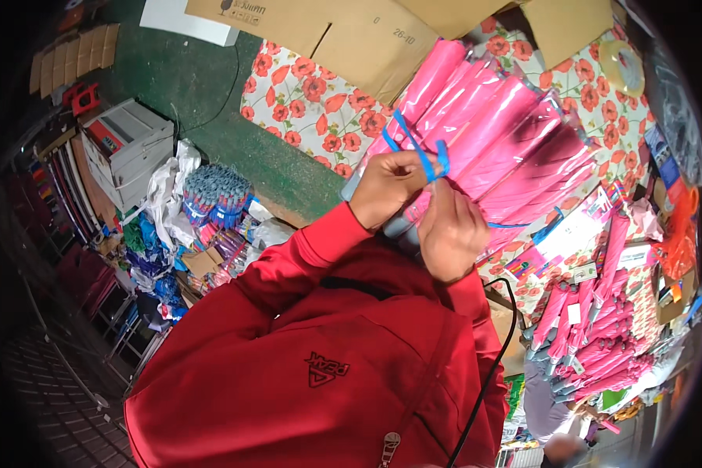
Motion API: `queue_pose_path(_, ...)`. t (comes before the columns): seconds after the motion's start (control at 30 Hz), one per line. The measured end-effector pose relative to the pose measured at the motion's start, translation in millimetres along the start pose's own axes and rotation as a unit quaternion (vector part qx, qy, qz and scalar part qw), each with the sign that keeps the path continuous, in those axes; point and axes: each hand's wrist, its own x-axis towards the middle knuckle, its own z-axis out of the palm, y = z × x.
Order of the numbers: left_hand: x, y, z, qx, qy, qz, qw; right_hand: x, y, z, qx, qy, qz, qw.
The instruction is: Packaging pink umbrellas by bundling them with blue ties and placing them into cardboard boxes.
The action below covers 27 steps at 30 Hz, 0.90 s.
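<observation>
A row of pink umbrellas (515,109) in clear plastic sleeves lies side by side on the table, their grey ends towards me. Over them, my left hand (388,186) is closed, pinching a blue strap (423,158) whose loose ends stick up past my fingers. Right beside it, my right hand (454,232) has its fingers curled against the lower part of the same strap. Its fingertips are partly hidden. Another stretch of blue band crosses the umbrellas to the right of my right hand.
Cardboard (366,47) lies along the table's far edge, on a poppy-print tablecloth (312,97). A tape roll (621,68) sits far right. More pink umbrellas (585,335) are heaped at right, near another person (546,402). Bundled grey-handled umbrellas (217,193) stand left.
</observation>
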Motion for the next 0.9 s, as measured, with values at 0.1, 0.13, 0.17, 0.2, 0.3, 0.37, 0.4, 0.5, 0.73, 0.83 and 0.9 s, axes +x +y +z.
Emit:
queue_pose_path(0.1, 1, -7, 12, -0.068, 0.053, -0.021, 0.996, -1, -2, 1, -0.010, 0.026, 0.015, 0.999)
queue_pose_path(0.13, 0, -8, 12, -0.085, 0.050, -0.028, 0.995, -1, -3, -1, -0.002, 0.025, 0.023, 0.999)
queue_pose_path(0.17, 0, -8, 13, -0.084, 0.039, -0.031, 0.995, -1, -6, -2, 0.007, 0.024, 0.033, 0.999)
queue_pose_path(0.2, 0, -9, 14, -0.083, 0.032, 0.004, 0.996, -1, -6, -4, 0.016, 0.025, 0.043, 0.999)
queue_pose_path(0.3, 0, -15, 22, -0.079, 0.016, 0.041, 0.996, -3, 6, -12, 0.037, 0.096, 0.081, 0.991)
queue_pose_path(0.37, 0, -17, 22, -0.074, 0.016, 0.047, 0.996, -5, 15, -18, 0.069, 0.225, 0.125, 0.964)
queue_pose_path(0.4, 0, -19, 23, -0.072, 0.017, 0.052, 0.996, -7, 20, -21, 0.086, 0.288, 0.144, 0.943)
queue_pose_path(0.5, 0, -23, 20, -0.061, 0.015, 0.072, 0.995, -28, 74, -32, 0.083, 0.329, 0.221, 0.914)
queue_pose_path(0.73, 2, -26, 9, -0.020, 0.028, 0.110, 0.993, -43, 200, -9, 0.365, 0.157, 0.585, 0.707)
queue_pose_path(0.83, 2, -24, 7, -0.004, 0.033, 0.122, 0.992, -40, 226, 10, 0.175, 0.143, 0.560, 0.797)
queue_pose_path(0.9, 7, -27, 11, 0.005, 0.035, 0.132, 0.991, -42, 242, 22, -0.029, 0.119, 0.511, 0.851)
